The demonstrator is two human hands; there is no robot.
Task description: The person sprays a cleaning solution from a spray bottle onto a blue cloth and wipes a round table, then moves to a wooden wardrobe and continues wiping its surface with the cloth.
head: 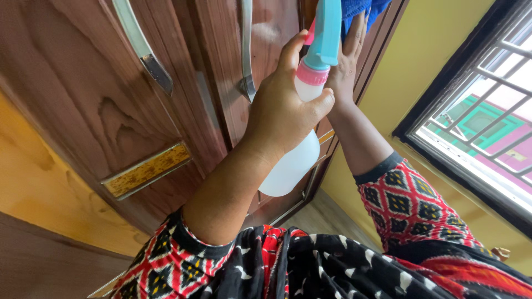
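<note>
My left hand grips a white spray bottle by its neck, with a pink collar and a light blue trigger head pointing up at the dark wooden wardrobe door. My right hand presses a blue cloth flat against the door's upper right part, just behind the sprayer. The cloth is mostly cut off by the top edge of the view.
Two curved metal handles run down the wardrobe doors, with a brass strip lower left. A yellow wall and a barred window lie to the right. Wooden floor shows below.
</note>
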